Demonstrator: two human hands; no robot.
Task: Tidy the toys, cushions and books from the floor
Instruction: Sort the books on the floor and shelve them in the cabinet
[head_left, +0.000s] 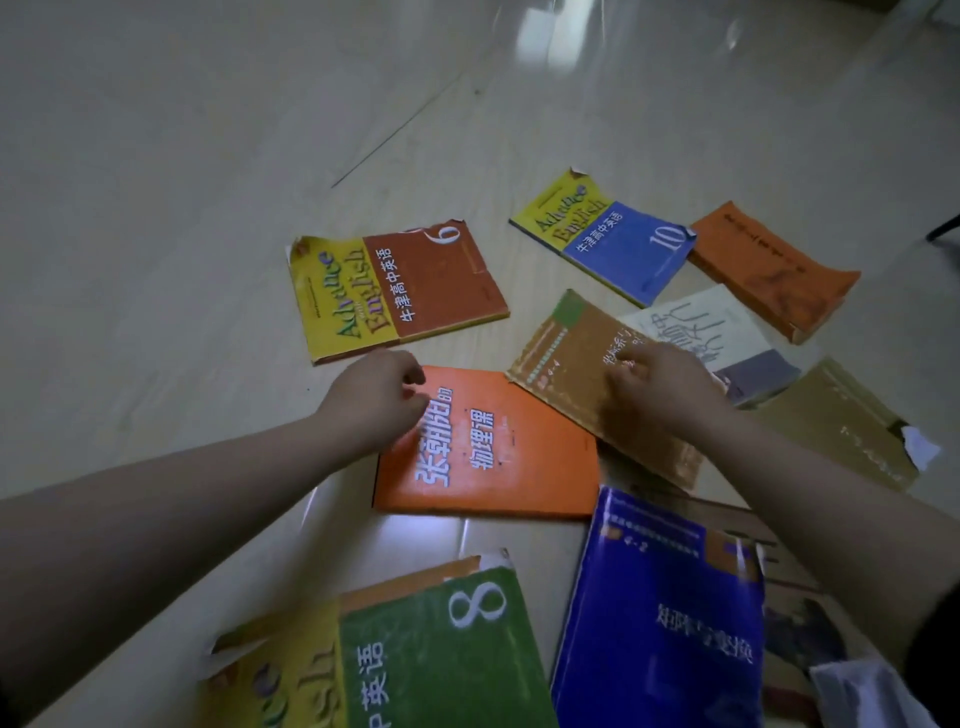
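Note:
Several books lie scattered flat on the pale tiled floor (208, 156). My left hand (376, 402) hovers with loosely curled fingers at the top left corner of a bright orange book (498, 457); whether it touches the cover is unclear. My right hand (660, 389) rests on a tan-brown book (566, 358) that overlaps a white and grey book (727, 332). Farther off lie a yellow and brown book marked 6 (395, 291), a yellow and blue book marked 10 (608, 234) and a thick orange book (774, 270).
Close to me lie a green and yellow book marked 8 (431, 654) and a dark blue book (660, 613) on top of other books. An ochre book with a torn corner (841, 426) lies at the right. Bare tiles stretch away to the left and far side.

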